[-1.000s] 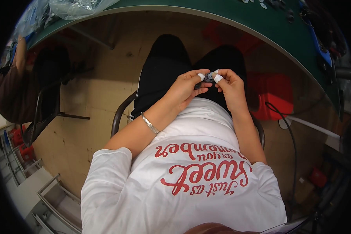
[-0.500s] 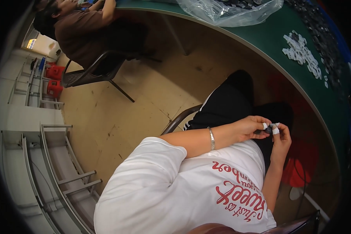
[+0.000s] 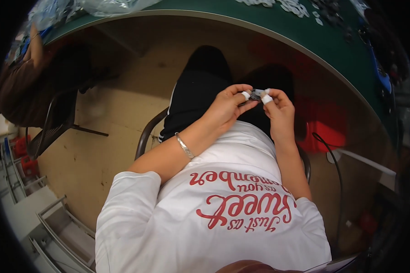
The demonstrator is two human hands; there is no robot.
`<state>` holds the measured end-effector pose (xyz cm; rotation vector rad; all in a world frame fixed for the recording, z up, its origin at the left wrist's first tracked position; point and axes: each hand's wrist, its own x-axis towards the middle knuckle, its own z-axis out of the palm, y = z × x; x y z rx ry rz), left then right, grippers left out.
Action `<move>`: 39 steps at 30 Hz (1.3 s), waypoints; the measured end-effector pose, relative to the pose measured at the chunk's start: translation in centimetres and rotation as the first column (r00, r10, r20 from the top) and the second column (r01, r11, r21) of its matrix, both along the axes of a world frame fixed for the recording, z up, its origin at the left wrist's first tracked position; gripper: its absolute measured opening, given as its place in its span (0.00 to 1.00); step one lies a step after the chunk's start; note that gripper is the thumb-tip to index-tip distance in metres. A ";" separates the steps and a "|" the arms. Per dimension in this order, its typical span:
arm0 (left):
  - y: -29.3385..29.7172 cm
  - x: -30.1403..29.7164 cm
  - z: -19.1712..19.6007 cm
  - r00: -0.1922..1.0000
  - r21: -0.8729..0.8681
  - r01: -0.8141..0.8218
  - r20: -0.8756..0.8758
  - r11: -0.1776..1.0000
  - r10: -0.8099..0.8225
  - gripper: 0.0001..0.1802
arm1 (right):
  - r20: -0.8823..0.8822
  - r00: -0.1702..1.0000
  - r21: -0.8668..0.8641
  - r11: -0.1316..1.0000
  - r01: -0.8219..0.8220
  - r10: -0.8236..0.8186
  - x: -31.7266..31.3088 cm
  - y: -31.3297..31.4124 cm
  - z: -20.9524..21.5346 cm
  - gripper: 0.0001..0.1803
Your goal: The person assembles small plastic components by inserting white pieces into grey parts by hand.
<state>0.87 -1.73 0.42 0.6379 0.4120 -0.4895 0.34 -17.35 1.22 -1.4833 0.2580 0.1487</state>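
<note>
Between my two hands, above my lap, is a small dark grey and whitish part (image 3: pixel 256 94), too small to make out its kind. My left hand (image 3: pixel 231 102) pinches it from the left, with white tape on the thumb. From the right my right hand (image 3: pixel 279 105) grips it with thumb and index finger, both wrapped in white tape. The fingertips of the two hands almost meet and cover much of the part. A silvery bracelet (image 3: pixel 185 145) circles my left wrist.
Ahead curves the edge of a green table (image 3: pixel 205 10). On it lie white pieces (image 3: pixel 294 7), dark pieces (image 3: pixel 329 6) and a clear plastic bag (image 3: pixel 116 5). A co-worker's arm (image 3: pixel 36 48) and a chair (image 3: pixel 54 118) are at left. A red stool (image 3: pixel 323 132) stands at right beside a black cable (image 3: pixel 336 164).
The whole view has swung to the right, so the table, co-worker and my hands appear farther left. Both hands keep their hold on the small part, which shows more of its pale side.
</note>
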 end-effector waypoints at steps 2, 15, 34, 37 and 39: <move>-0.6 0.1 -0.2 1.000 0.007 0.015 0.005 1.000 -0.015 0.11 | -0.026 1.000 0.011 1.000 0.018 -0.018 0.0 -0.3 0.1 0.06; -1.0 -0.4 -0.1 0.995 0.189 0.019 0.091 0.982 -0.037 0.10 | -0.144 0.989 0.001 0.999 -0.034 0.034 0.4 -0.3 -0.3 0.06; -0.7 -0.1 -0.4 0.990 0.382 -0.021 0.138 0.924 -0.035 0.10 | -0.219 0.967 0.221 0.972 -0.081 0.131 0.2 -0.7 -0.9 0.08; -0.6 -0.2 -0.6 0.989 0.367 0.035 0.123 0.929 -0.085 0.10 | -0.200 0.972 0.211 0.974 -0.083 0.126 0.1 -0.6 -0.9 0.08; -0.7 -0.2 -0.8 0.996 0.275 0.023 0.080 0.961 -0.047 0.11 | -0.193 0.975 0.200 0.977 -0.075 0.115 0.0 -0.6 -1.0 0.08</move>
